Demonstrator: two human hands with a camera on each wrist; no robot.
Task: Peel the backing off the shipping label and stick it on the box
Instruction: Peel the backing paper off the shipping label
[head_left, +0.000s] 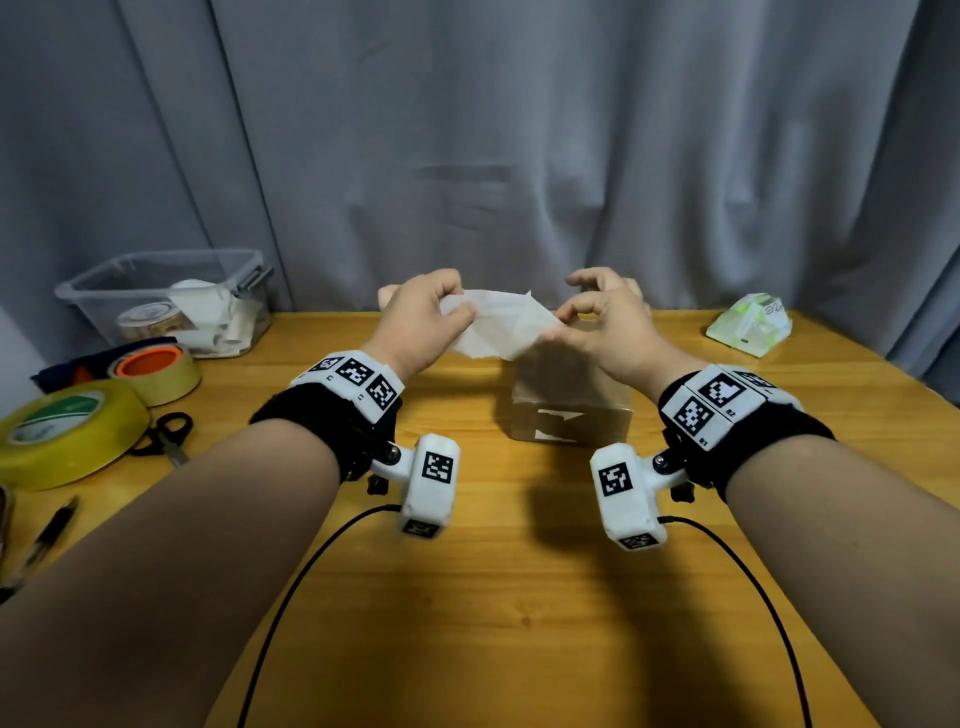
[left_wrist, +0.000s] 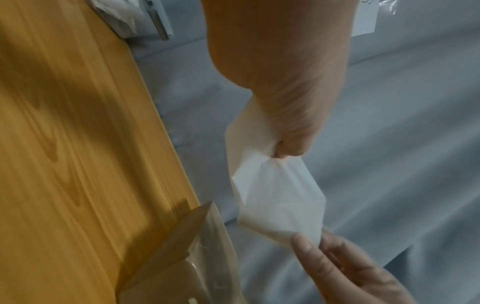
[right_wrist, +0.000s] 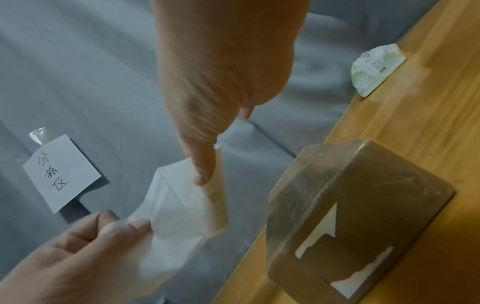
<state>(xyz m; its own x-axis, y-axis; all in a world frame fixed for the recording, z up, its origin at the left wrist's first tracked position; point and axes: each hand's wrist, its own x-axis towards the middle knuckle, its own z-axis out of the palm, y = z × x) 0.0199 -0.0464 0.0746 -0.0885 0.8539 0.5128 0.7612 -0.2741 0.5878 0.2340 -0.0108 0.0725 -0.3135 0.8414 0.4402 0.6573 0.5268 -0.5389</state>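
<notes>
Both hands hold a white shipping label in the air above the far side of the table. My left hand pinches its left end, and my right hand pinches its right corner between thumb and forefinger. The sheet is creased and partly folded, with one layer curling away near the right thumb. Below and just behind the hands stands the brown cardboard box, wrapped in clear tape with torn white label scraps on its front.
A clear plastic bin with papers stands at the back left. In front of it lie tape rolls, scissors and a pen. A tissue pack sits at the back right. A grey curtain bearing a handwritten note hangs behind the wooden table.
</notes>
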